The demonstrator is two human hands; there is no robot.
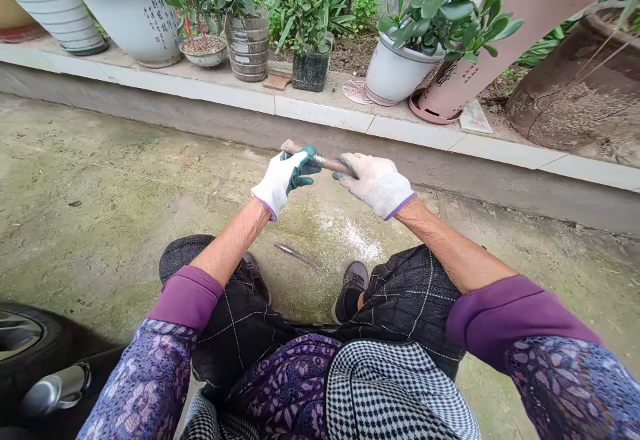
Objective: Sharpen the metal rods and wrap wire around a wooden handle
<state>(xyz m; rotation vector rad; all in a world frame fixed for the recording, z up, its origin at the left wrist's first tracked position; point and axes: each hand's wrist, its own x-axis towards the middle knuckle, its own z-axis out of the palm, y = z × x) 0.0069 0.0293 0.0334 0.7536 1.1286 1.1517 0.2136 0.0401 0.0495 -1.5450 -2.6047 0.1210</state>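
Note:
A brownish rod-like tool (327, 161) is held up crosswise in front of me, with a shiny, ridged section near its middle. Its exact kind cannot be made out. My left hand (290, 177), in a white glove with a green coated palm, is closed round the part near its blunt left end. Around the other end my right hand (371, 177), gloved the same way, has its fingers wrapped. Below, on the ground between my feet, lies a thin metal bar (297, 255). White powder (357, 239) is scattered beside it.
A low tiled ledge (320, 113) crosses ahead with potted plants along it, including a white pot (397, 70) and a tall pink pot (480, 60). At the lower left are a wheel (30, 333) and a metal pipe end (55, 390). The ground (100, 180) is mossy concrete.

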